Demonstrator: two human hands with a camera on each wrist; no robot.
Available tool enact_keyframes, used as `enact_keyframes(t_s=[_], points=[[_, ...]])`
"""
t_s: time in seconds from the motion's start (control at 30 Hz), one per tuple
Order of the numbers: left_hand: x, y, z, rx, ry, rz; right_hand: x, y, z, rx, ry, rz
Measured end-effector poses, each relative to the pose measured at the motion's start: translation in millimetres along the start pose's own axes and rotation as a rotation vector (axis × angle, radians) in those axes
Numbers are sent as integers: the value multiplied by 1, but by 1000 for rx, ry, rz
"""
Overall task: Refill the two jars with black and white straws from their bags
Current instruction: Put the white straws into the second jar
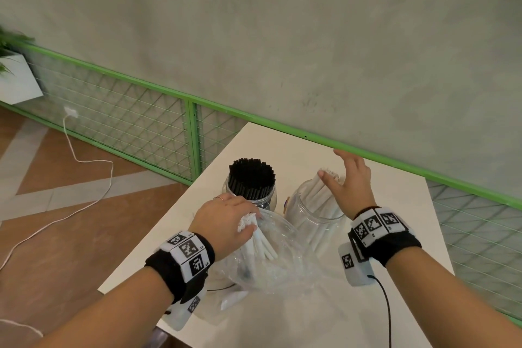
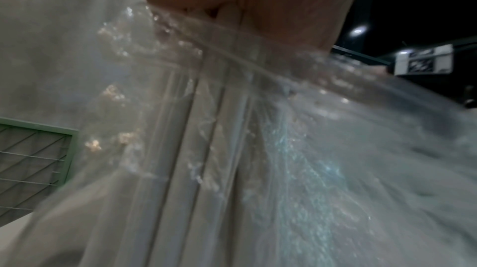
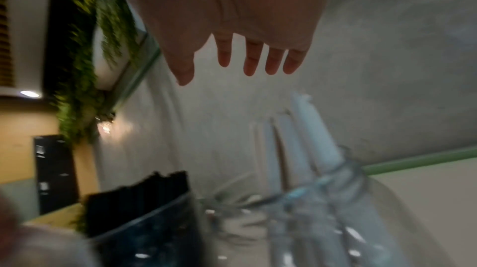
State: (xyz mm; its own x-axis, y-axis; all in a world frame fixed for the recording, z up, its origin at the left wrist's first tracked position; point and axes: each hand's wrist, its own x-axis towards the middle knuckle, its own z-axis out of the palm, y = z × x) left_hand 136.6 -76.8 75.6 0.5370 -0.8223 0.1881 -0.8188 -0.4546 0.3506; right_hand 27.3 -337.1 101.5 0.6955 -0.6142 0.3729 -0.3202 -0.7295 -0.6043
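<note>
Two clear jars stand on the white table. The left jar is packed with black straws. The right jar holds several white straws that lean to the back. My left hand grips a bunch of white straws by their tops inside a crumpled clear plastic bag; the left wrist view shows those white straws through the bag's film. My right hand hovers over the right jar, fingers spread, holding nothing. The black straws and white straws show below it.
A green-framed mesh fence runs behind the table along a grey wall. A white cable trails over the wooden floor on the left. A white planter hangs at the far left. A black cable runs from my right wrist.
</note>
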Motion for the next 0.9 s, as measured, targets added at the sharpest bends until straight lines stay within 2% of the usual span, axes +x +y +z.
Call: enact_keyframes(t_s=[0.1,0.2,0.27,0.33,0.4,0.57,0.73,0.9], points=[[0,0,0,0,-13,3,-26,-36,-7,163,-44,-103],[-1,1,-1,-19,-15,-2,-58,-70,0,287,-332,-104],[-1,1,-2,-43,-9,-11,-75,-79,16,239,-530,-89],[-2,1,-3,-75,-5,-13,-87,-78,37,179,-642,-65],[-3,2,-2,-104,-18,-23,-92,-76,53,157,-655,-32],[-5,4,-5,-131,-97,-59,-96,-70,80,213,-571,28],[-7,4,-7,-125,-103,-39,-95,-72,87,86,-511,70],[-7,-2,0,-82,-31,33,-101,-58,80,299,-502,90]])
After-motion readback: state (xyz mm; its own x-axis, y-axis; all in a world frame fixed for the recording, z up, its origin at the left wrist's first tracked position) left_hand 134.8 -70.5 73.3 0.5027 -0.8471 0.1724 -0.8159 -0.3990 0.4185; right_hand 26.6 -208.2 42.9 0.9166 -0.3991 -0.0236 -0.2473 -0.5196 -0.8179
